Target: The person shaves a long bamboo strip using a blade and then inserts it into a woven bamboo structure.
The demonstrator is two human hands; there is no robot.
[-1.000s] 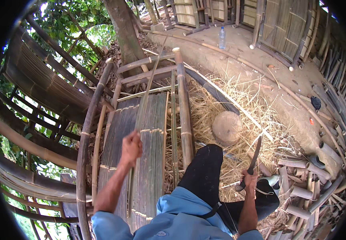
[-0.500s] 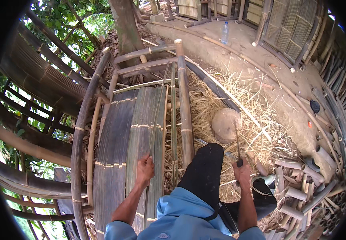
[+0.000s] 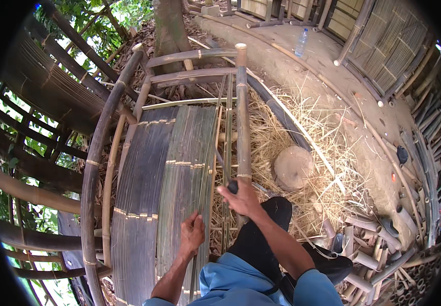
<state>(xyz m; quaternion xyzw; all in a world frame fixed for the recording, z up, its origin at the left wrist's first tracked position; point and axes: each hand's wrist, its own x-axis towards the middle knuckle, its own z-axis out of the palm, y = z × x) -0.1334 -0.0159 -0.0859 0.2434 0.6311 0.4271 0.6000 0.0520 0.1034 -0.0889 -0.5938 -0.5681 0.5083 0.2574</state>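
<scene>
Outdoors, in daylight. Bare brown earth (image 3: 348,81) toward upper right, crossed by a long bamboo pole (image 3: 322,76). Pale shavings (image 3: 327,130) scattered thickly around a round wooden block (image 3: 293,167). At top, a tree trunk (image 3: 169,28), with dry leaves (image 3: 141,41) nearby. Green foliage (image 3: 85,25) upper left, bright light coming through. Slatted bamboo panel (image 3: 388,46) upper right; cut bamboo lengths (image 3: 366,260) heaped lower right.

Slat panel (image 3: 144,178): within the frame (image 3: 244,120)
Block (image 3: 293,168): right of frame, among shavings (image 3: 328,133)
Bottle (image 3: 300,43): beyond shavings, on ground (image 3: 325,49)
Trunk (image 3: 171,30): behind frame
</scene>
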